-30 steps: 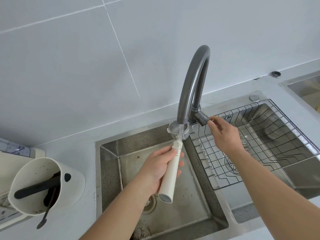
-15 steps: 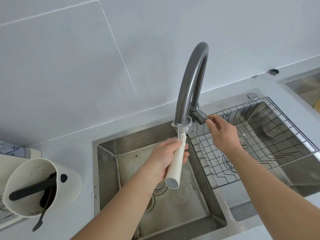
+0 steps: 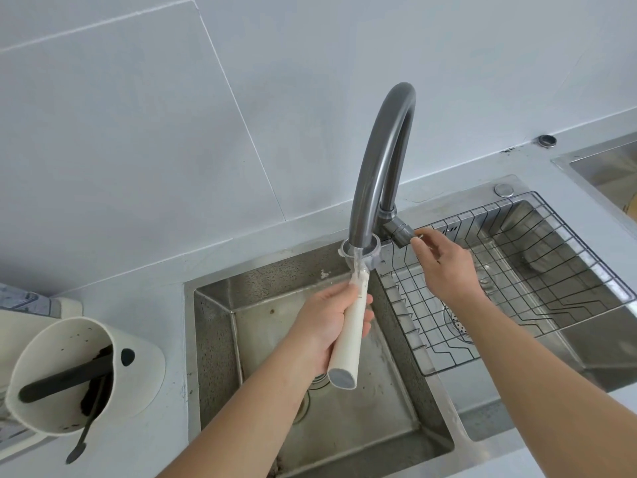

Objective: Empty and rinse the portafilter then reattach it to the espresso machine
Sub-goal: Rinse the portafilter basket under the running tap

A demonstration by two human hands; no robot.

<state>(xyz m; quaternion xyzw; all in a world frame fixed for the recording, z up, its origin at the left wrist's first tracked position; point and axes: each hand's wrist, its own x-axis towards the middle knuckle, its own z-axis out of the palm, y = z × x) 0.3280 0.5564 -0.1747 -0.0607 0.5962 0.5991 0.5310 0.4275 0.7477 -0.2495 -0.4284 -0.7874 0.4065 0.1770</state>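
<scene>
Left hand (image 3: 327, 326) grip on portafilter (image 3: 348, 336) under faucet (image 3: 379, 160), right hand (image 3: 441, 263) on lever (image 3: 401, 233)

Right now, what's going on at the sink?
A person is rinsing a portafilter under the faucet. The left hand grips its cream handle and holds the basket right under the spout, over the left sink basin, with water running through it. The right hand is at the faucet lever, fingertips on its end. A cream knock box with dark grounds sits on the counter to the left. Reattaching has not happened yet.
</scene>
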